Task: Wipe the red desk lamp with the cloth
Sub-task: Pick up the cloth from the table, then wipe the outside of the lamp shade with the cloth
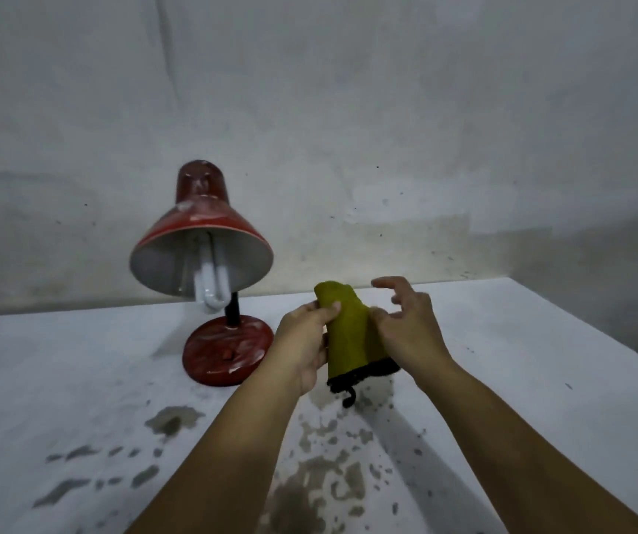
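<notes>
A red desk lamp (203, 225) stands on the white table, its dusty shade tilted toward me with a white bulb showing inside and a round red base below. To the right of the base I hold an olive-green cloth (348, 333) with a dark frayed lower edge, upright above the table. My left hand (305, 341) grips its left side, thumb on the front. My right hand (409, 325) pinches its right edge with the thumb and lower fingers, while the upper fingers are spread.
The white table (78, 379) is worn, with dark chipped patches toward the near edge. Its right edge runs diagonally at the far right. A grey stained wall (348, 109) stands close behind the lamp.
</notes>
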